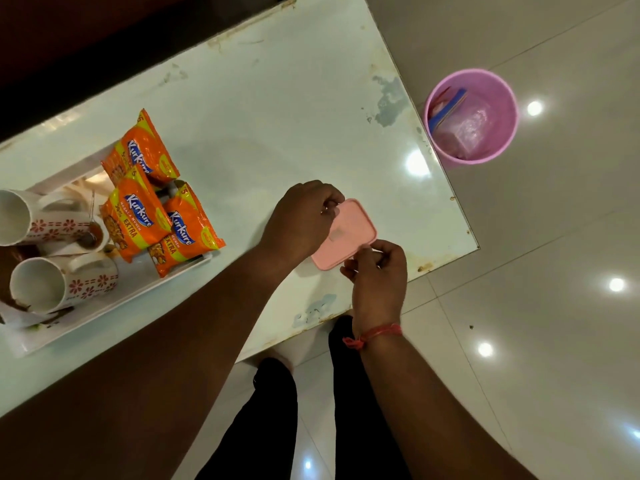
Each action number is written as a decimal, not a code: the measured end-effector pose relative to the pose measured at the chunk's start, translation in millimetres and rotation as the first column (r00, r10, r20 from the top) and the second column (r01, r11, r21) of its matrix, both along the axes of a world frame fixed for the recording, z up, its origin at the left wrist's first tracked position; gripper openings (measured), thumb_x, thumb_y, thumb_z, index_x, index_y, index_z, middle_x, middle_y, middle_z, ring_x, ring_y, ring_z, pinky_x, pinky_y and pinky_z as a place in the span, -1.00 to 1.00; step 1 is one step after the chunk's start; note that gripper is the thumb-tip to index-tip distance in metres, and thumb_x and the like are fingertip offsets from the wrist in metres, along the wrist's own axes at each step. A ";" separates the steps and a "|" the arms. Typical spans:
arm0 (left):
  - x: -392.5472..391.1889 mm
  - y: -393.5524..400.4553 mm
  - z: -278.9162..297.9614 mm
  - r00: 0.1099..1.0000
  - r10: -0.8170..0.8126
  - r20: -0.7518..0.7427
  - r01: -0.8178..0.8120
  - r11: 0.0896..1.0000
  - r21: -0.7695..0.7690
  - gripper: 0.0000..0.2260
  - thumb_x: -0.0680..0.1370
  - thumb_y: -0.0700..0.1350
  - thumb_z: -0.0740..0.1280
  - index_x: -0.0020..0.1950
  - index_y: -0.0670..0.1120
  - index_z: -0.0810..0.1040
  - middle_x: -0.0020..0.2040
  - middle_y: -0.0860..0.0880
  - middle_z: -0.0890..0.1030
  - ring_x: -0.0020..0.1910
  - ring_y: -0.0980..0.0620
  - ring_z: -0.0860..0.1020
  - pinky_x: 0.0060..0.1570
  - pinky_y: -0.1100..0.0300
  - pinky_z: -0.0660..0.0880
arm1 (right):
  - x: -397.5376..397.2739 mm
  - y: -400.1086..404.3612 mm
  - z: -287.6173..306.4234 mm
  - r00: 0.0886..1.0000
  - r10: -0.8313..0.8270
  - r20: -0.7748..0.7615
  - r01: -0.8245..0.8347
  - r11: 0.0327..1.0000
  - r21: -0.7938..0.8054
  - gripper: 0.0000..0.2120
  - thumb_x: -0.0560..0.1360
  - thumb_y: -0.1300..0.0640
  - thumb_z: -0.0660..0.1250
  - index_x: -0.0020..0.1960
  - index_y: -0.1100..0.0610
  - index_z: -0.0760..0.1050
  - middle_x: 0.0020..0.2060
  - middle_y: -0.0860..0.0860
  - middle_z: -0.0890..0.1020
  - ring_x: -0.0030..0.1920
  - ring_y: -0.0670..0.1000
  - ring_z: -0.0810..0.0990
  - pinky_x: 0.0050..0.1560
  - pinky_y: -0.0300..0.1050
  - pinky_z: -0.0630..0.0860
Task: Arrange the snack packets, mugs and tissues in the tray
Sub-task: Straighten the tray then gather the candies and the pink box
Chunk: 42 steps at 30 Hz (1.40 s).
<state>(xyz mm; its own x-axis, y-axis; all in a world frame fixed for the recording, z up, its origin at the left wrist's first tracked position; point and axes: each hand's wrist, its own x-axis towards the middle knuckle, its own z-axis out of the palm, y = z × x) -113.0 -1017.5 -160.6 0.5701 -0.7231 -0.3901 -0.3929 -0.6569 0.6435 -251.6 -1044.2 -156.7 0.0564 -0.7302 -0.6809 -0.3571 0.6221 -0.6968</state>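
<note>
A flat pink tissue pack (349,232) lies on the white table near its right corner. My left hand (301,216) pinches its upper left edge and my right hand (379,271) grips its lower right corner. To the left stands a white tray (114,299). Three orange snack packets (142,220) lean together at the tray's right end. Two white mugs with red flower prints lie on their sides in the tray, one (31,218) above the other (59,282).
The white table (277,116) has worn, chipped edges. A pink bin (471,117) holding plastic wrappers stands on the tiled floor just past the table's right edge. My legs in dark trousers (277,410) are below the table's near edge.
</note>
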 end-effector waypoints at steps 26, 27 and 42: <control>-5.7 20.6 -43.1 0.887 -0.380 0.262 0.371 0.925 0.084 -0.54 0.54 -0.28 0.30 0.42 -0.04 0.44 0.00 -0.16 0.56 -0.08 -0.17 0.53 -0.27 -0.02 0.56 | -9.1 14.0 -33.9 0.860 0.396 -0.321 -0.496 0.793 -0.352 -0.61 0.63 0.19 0.13 0.45 0.11 0.29 0.23 0.03 0.42 0.06 -0.17 0.42 -0.08 -0.48 0.38; -6.3 22.5 -45.1 0.885 -0.382 0.266 0.375 0.924 0.078 -0.51 0.51 -0.30 0.32 0.43 -0.04 0.43 -0.03 -0.16 0.55 -0.10 -0.17 0.52 -0.30 0.01 0.55 | -8.4 15.9 -34.0 0.848 0.413 -0.331 -0.517 0.783 -0.347 -0.60 0.64 0.15 0.11 0.47 0.12 0.26 0.24 0.04 0.42 0.07 -0.13 0.44 -0.09 -0.42 0.39; -0.9 22.8 -52.7 0.895 -0.352 0.272 0.359 0.933 0.025 -0.57 0.57 -0.11 0.11 0.43 -0.03 0.44 -0.05 -0.12 0.55 -0.12 -0.12 0.52 -0.29 0.01 0.56 | -2.4 16.0 -40.8 0.782 0.450 -0.431 -0.600 0.730 -0.327 -0.50 0.57 -0.02 0.01 0.48 0.10 0.19 0.19 0.05 0.42 -0.10 0.16 0.58 -0.21 -0.09 0.51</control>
<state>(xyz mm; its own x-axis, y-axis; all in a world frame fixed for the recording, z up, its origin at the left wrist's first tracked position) -113.9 -994.7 -213.3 0.3533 -0.9048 -0.2379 -0.7569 -0.4259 0.4956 -254.1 -1028.2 -197.5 0.3681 -0.8581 -0.3579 -0.7692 -0.0648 -0.6357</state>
